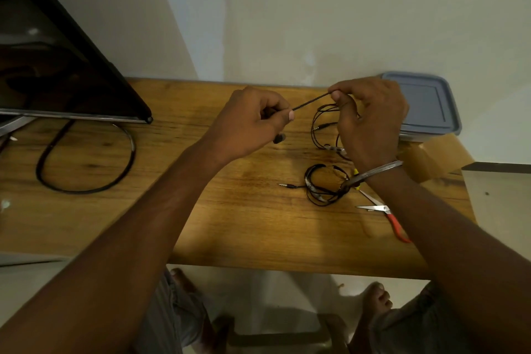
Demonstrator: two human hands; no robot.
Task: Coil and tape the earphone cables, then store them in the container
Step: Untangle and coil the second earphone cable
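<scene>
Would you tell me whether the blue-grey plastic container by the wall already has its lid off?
No, the flat blue-grey lid sits closed on top of the blue-grey plastic container.

two earphone cables (321,123) (321,187), one taut black strip (310,101), one scissors (379,208), one container (425,106), one monitor (57,72), two hands (253,121) (370,118).

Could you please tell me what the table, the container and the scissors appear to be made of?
Table: wood or wood-look laminate, glossy, with visible grain. Container: likely plastic, matte blue-grey lid with moulded rim. Scissors: shiny metal blades, orange handles probably plastic.
</scene>
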